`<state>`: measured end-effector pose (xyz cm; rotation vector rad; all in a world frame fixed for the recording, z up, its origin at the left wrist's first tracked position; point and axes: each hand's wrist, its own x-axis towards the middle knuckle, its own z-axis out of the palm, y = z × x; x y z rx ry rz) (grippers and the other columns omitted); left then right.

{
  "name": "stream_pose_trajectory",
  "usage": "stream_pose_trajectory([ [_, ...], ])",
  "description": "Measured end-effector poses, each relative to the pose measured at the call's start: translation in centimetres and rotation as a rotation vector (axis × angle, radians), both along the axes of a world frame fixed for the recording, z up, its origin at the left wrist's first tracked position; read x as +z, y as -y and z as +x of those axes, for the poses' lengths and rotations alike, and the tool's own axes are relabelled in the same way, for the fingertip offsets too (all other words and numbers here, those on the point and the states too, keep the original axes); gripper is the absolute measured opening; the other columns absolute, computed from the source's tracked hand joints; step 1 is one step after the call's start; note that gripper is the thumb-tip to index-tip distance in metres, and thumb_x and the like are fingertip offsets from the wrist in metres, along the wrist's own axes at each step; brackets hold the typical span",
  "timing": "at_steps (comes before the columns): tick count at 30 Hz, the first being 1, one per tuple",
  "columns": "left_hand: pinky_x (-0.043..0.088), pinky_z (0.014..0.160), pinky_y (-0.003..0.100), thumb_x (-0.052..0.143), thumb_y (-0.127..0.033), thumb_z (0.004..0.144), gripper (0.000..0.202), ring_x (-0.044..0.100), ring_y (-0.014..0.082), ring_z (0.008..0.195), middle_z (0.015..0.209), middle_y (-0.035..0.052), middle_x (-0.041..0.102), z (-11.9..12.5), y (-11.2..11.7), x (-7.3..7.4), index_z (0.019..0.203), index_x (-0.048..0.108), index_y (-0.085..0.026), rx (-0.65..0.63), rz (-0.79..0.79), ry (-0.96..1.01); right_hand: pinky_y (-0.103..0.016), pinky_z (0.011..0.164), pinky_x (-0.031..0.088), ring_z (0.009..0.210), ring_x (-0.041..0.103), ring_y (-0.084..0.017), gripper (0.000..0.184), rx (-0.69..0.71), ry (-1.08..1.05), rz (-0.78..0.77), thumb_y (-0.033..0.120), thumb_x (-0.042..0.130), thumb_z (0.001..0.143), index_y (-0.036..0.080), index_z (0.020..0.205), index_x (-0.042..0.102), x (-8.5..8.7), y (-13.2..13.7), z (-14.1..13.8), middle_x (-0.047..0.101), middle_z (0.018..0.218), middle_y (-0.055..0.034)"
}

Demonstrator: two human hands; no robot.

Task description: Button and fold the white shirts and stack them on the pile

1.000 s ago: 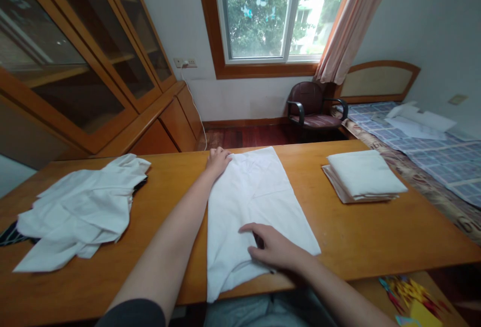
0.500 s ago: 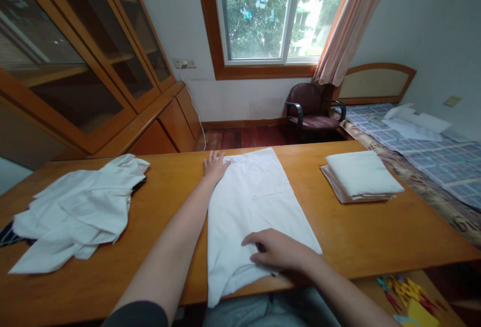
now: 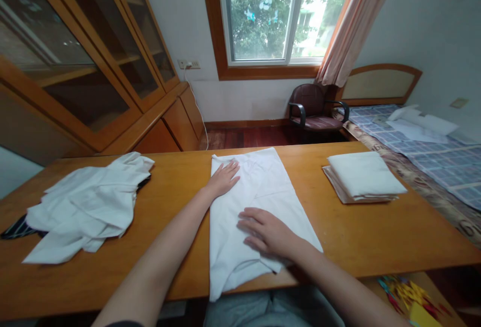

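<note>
A white garment (image 3: 263,187) lies folded lengthwise on the wooden table (image 3: 376,237), its near end hanging over the front edge. My left hand (image 3: 224,179) rests flat on its far left part, fingers stretched out. On the garment's near half lies my right hand (image 3: 265,231), palm down and fingers spread. Neither hand holds anything.
A heap of crumpled white clothes (image 3: 86,204) lies on the table's left side. A neat stack of folded cloth (image 3: 363,182) sits at the right. Beyond the table stand a dark armchair (image 3: 313,109), a bed (image 3: 432,151) and a glass-fronted cabinet (image 3: 75,61).
My left hand has slid from the garment's far left corner back toward me onto the cloth. My right hand has moved a little further up the garment and flattened.
</note>
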<state>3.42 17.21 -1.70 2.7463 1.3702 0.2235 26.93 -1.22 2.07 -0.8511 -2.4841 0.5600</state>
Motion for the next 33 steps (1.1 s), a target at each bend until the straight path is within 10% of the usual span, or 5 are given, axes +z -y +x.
stream_pose_trajectory([
  [16,0.008,0.122,0.051,0.024,-0.051,0.099,0.066,0.009,0.0222,0.153,0.165,0.0068,0.012,1.4,-3.3,0.2,0.156,0.021,-0.019,0.130,-0.151,-0.092,-0.054,0.121,0.008,0.152,0.009,-0.026,0.061,0.243,0.191,-0.040,0.055,0.045,0.097,0.027,0.151,0.039,-0.9,0.8,0.2,0.029,0.160,-0.0059],
  [33,0.008,0.123,0.051,0.029,-0.043,0.099,0.059,0.014,0.0231,0.152,0.164,0.0070,0.019,2.1,-2.7,0.9,0.154,0.030,-0.020,0.157,-0.044,-0.080,-0.053,0.121,0.006,0.148,0.027,-0.025,0.056,0.299,0.148,-0.138,0.053,0.049,0.097,0.030,0.147,0.044,0.9,2.4,1.7,0.047,0.151,-0.0052],
])
